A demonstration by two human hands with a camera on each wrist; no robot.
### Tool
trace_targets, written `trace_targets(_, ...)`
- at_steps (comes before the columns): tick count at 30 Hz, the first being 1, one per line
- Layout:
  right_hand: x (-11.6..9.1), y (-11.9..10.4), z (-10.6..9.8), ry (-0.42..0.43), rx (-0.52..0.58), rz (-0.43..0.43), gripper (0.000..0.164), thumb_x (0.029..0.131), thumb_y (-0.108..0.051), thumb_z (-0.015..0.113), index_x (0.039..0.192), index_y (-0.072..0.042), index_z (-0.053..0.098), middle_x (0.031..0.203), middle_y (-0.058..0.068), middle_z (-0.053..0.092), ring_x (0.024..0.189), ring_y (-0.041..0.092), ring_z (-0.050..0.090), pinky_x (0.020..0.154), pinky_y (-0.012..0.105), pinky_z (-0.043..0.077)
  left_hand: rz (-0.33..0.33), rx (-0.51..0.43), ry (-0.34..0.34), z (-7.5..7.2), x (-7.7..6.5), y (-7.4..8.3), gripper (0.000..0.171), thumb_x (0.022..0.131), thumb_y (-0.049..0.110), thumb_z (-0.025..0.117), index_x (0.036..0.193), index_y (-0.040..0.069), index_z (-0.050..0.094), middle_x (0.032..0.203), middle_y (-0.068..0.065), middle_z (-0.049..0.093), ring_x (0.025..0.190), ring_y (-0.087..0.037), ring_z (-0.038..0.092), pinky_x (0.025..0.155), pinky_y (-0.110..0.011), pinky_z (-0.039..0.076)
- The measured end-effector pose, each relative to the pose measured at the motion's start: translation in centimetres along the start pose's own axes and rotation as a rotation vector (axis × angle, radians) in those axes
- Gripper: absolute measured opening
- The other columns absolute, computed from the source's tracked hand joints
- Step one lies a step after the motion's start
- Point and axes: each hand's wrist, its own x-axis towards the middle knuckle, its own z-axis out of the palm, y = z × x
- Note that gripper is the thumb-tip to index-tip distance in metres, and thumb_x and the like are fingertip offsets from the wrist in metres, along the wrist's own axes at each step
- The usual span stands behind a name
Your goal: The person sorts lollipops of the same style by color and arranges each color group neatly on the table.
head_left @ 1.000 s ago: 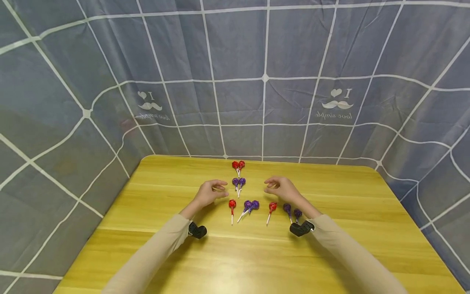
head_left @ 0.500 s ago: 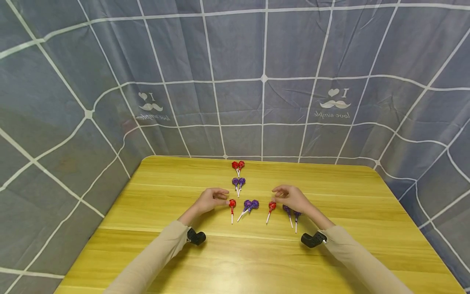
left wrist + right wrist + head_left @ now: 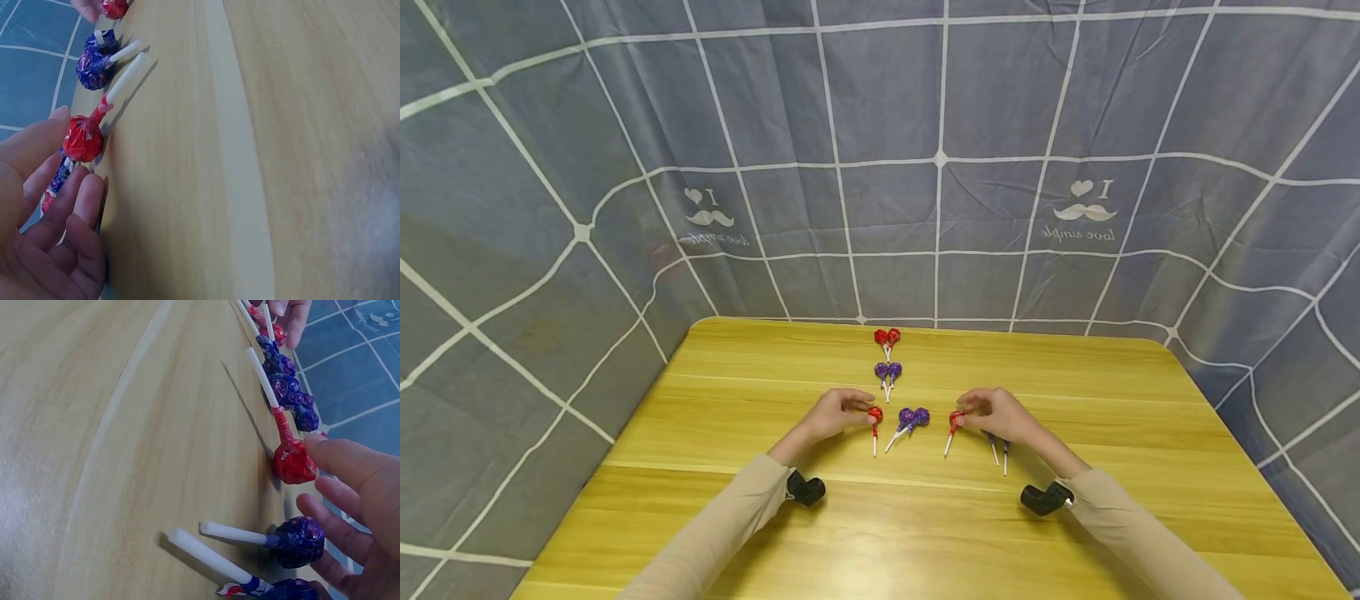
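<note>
In the head view my left hand point(image 3: 838, 414) is at the head of a red lollipop point(image 3: 875, 414) lying on the table. Its thumb is by the wrapped candy point(image 3: 83, 139), the fingers spread apart beyond it. My right hand point(image 3: 1000, 414) is at another red lollipop point(image 3: 954, 421), with its thumb tip against or just over the candy point(image 3: 295, 461). Neither hand visibly pinches a candy. A crossed pair of purple lollipops point(image 3: 912, 418) lies between the hands. Two more purple lollipops point(image 3: 299, 542) lie under my right hand, their heads hidden in the head view.
Farther back on the wooden table point(image 3: 880, 525) lie a purple lollipop pair point(image 3: 887, 372) and, behind it, a red pair point(image 3: 887, 337). A grey curtain with white lines point(image 3: 887, 208) hangs along the table's back edge and sides.
Both hands have come down and nearer to me, onto the heads of the two red lollipops. The right hand now covers the heads of the right purple pair. The lollipops lie essentially as before.
</note>
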Motion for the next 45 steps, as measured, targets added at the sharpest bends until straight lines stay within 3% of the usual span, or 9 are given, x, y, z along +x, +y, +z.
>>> trace_targets(12,0.3,0.2,0.3,-0.018,-0.022,-0.062,0.029,0.086,-0.018,0.072,0.106,0.002,0.069,0.089,0.008,0.071,0.077,0.009,0.063,0.068,0.021,0.048,-0.029,0.022,0.004,0.6,0.4,0.2,0.036,0.086,0.010,0.070,0.118,-0.005,0.063,0.107,-0.020,0.069,0.095,-0.026,0.065,0.076,-0.025,0.051)
trace_targets(28,0.9,0.0,0.2,-0.064,-0.032,-0.016,0.030,0.085,-0.022,0.073,0.105,-0.001,0.071,0.088,0.004,0.072,0.075,0.007,0.061,0.066,0.020,0.045,-0.060,0.036,0.020,1.0,0.7,0.1,0.034,0.085,0.012,0.072,0.116,-0.001,0.066,0.105,-0.015,0.070,0.088,-0.016,0.064,0.069,-0.022,0.050)
trace_targets(36,0.8,-0.1,0.2,-0.070,-0.018,0.006,0.029,0.084,-0.025,0.074,0.105,-0.004,0.071,0.090,0.003,0.074,0.077,0.007,0.064,0.067,0.020,0.047,-0.077,0.085,0.015,0.9,0.7,0.1,0.036,0.082,0.012,0.075,0.115,-0.001,0.068,0.103,-0.013,0.072,0.088,-0.016,0.064,0.077,-0.025,0.050)
trace_targets(45,0.9,0.0,0.0,-0.083,-0.026,-0.028,0.032,0.082,-0.024,0.076,0.105,-0.002,0.071,0.093,0.006,0.074,0.082,0.011,0.067,0.069,0.020,0.049,-0.089,0.121,0.030,0.9,0.7,0.4,0.029,0.082,0.016,0.076,0.109,0.004,0.072,0.107,-0.010,0.073,0.104,-0.023,0.064,0.090,-0.035,0.049)
